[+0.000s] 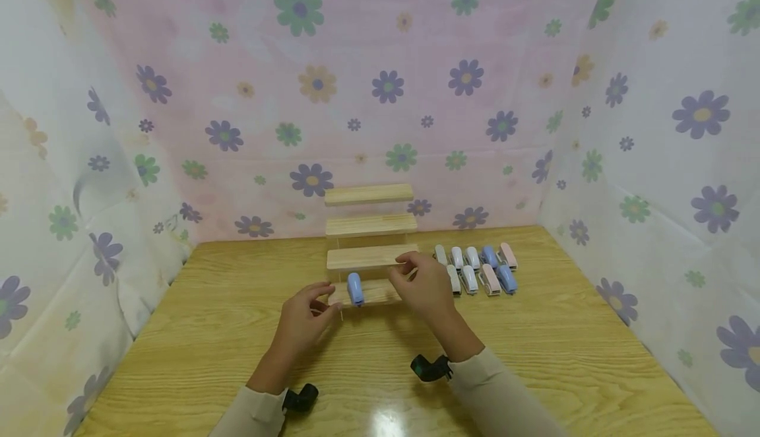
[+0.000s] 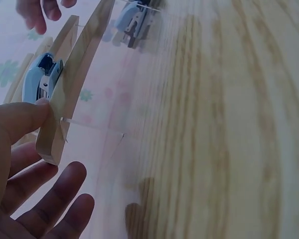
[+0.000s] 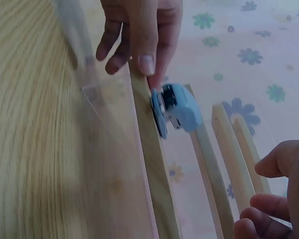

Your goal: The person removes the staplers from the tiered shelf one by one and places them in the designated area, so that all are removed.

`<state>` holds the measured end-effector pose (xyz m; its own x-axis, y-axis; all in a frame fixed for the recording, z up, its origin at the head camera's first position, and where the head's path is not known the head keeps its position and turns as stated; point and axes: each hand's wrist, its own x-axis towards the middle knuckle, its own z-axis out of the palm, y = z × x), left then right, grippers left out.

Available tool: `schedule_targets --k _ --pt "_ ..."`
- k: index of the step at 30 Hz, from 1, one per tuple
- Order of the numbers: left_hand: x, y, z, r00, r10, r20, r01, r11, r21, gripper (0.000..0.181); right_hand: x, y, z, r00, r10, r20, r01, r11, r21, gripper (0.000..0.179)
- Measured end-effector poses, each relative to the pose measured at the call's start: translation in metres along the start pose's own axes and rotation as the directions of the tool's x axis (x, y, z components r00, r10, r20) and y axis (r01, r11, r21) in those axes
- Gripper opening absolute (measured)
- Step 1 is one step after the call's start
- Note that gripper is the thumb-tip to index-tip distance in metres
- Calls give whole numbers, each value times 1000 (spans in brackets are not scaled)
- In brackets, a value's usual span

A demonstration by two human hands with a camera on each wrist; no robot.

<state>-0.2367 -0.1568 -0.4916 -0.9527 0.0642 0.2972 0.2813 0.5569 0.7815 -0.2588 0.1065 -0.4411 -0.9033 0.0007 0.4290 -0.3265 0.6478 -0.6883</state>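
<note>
A small blue stapler (image 1: 355,289) stands near the left end of the lowest wooden shelf (image 1: 377,293) of a stepped rack. My left hand (image 1: 304,317) is at that end, holding the board between thumb and fingers. In the left wrist view, the thumb (image 2: 27,117) lies on the board right beside the stapler (image 2: 40,79), with other fingers around the board's end. My right hand (image 1: 424,285) hovers by the shelf's right side, fingers loosely bent and nothing in them. In the right wrist view its fingers (image 3: 271,209) are apart from the stapler (image 3: 182,107).
Higher tiers (image 1: 371,226) of the rack rise behind, on clear side panels. Right of it, several small staplers (image 1: 469,280) in white, grey, blue and pink stand in two rows on the wood-grain table (image 1: 570,351). Flower-patterned cloth (image 1: 356,113) hangs around the back and sides.
</note>
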Motion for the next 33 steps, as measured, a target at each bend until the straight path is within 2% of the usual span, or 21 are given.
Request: schedule_targets --k 11,18,25,33 --pt "-2 2 0 1000 -22 3 22 1000 12 39 -12 -24 24 994 -12 111 16 999 -35 48" --pt "-2 2 1 997 -70 20 71 997 -11 39 -13 -35 37 990 4 138 4 998 -58 53" --pt "-1 1 1 998 -56 10 55 998 27 37 -17 -41 43 993 -8 118 20 995 -99 49" --pt "-1 5 -1 999 -38 1 38 997 70 36 -20 -39 51 994 -72 84 83 987 -135 41"
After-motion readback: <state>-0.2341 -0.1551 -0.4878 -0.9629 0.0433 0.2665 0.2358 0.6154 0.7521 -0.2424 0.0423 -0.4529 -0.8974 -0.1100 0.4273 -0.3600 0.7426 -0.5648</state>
